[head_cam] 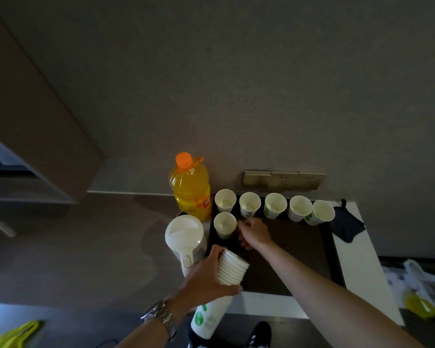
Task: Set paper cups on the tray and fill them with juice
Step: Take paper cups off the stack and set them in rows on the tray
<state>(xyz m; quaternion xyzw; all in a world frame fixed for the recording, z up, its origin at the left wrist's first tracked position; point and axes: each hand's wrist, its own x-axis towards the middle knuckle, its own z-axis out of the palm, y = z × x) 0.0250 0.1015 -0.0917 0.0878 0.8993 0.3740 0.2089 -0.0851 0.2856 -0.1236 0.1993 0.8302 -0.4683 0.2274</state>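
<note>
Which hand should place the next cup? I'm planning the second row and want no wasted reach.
The right hand. It is empty and already over the tray, beside the sixth cup, where the next gap lies. The left hand is busy gripping the cup stack at the tray's near edge.

Bystanders on and around the counter

A white electric kettle (pixel 185 237) stands near the counter's (pixel 111 234) middle; a dark cloth (pixel 348 226) drapes its right edge; a brass socket plate (pixel 284 180) sits on the wall behind.
</note>
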